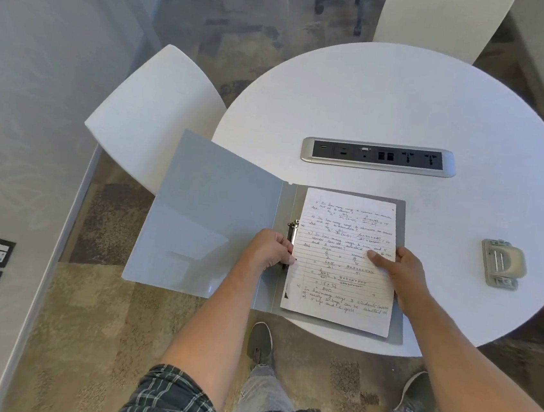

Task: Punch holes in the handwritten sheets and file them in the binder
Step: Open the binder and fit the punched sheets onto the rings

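Note:
A grey binder (208,219) lies open at the near left edge of the round white table (409,102), its front cover hanging out past the table edge. The handwritten sheets (340,280) lie on the binder's right half, beside the metal ring clip (292,228) at the spine. My left hand (271,251) pinches the sheets' left edge right at the clip. My right hand (398,269) grips the sheets' right edge, thumb on top. A grey hole punch (502,263) sits on the table to the right, apart from both hands.
A silver power and socket strip (378,156) is set into the table's middle. White chairs stand at the left (153,112) and at the far side (441,19). My feet are on patterned carpet under the table edge.

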